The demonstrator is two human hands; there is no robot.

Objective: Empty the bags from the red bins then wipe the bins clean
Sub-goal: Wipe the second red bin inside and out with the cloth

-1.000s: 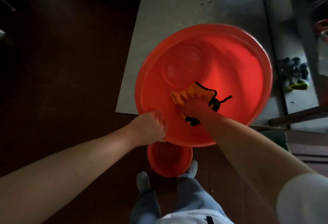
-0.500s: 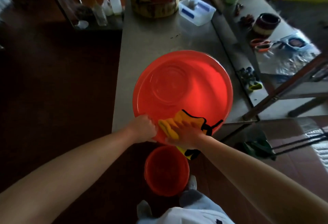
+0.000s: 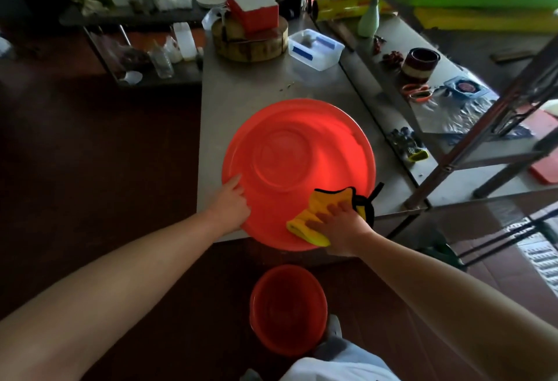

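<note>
A large round red bin point(image 3: 302, 151) sits at the near end of a steel table point(image 3: 241, 90), its near rim overhanging the edge. My left hand point(image 3: 231, 202) rests on the bin's left side with fingers straight. My right hand point(image 3: 338, 226) presses a yellow cloth with black trim point(image 3: 329, 199) flat against the bin's near right part. A smaller red bin point(image 3: 287, 311) stands on the dark floor below, close to my feet. No bags are visible in either bin.
Farther back on the table are a white plastic tub point(image 3: 315, 48) and a round wooden block point(image 3: 250, 42) with a red box point(image 3: 253, 9) on top. A metal rack point(image 3: 483, 126) with a cluttered side counter stands on the right. Dark floor lies on the left.
My left hand let go of the bin's near rim and now lies flat on its left side. My right hand slid the cloth toward the near right rim. The view tilted up.
</note>
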